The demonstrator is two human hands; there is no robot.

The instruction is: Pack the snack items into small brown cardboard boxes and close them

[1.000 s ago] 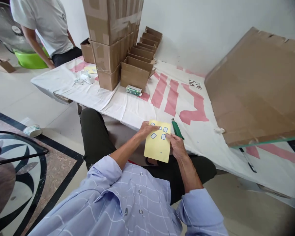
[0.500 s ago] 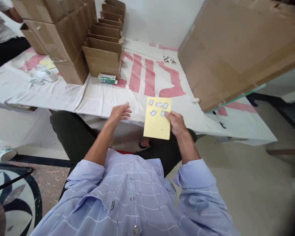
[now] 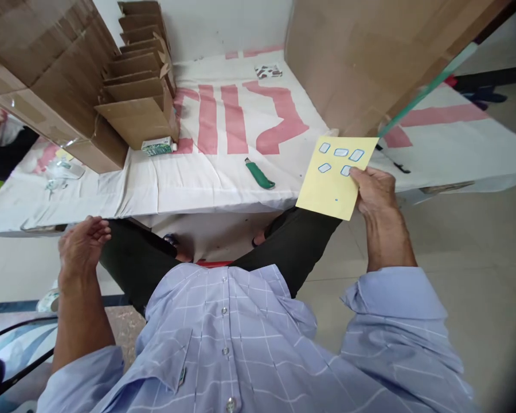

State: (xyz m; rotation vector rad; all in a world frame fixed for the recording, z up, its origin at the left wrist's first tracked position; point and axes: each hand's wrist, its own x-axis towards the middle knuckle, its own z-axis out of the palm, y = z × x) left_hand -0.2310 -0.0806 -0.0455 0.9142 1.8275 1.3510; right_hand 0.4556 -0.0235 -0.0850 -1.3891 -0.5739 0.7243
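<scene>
My right hand [image 3: 376, 189] pinches the lower right side of a yellow sheet [image 3: 331, 186] between thumb and fingers. Several small pale rounded rectangles with blue outlines are on the upper part of the sheet, and my thumb lies by one of them. The sheet is tilted over the table's front edge. Away to the left, my left hand [image 3: 83, 244] hovers near the same edge, its fingers loosely bent and no object visible in it. Between the hands, a green utility knife [image 3: 260, 174] lies on the white cloth [image 3: 189, 175].
Upright cardboard boxes [image 3: 133, 117] stand in a row at the back left, beside taller stacked cartons [image 3: 69, 92]. A small green-and-white carton [image 3: 158, 146] lies before them. On the right leans a large cardboard box [image 3: 352, 69], with a black pen [image 3: 398, 164] near it. Someone sits at far left.
My right hand has carried the yellow sheet to the right. My left hand has swung left, away from it. The green utility knife now shows on the cloth. The view has shifted.
</scene>
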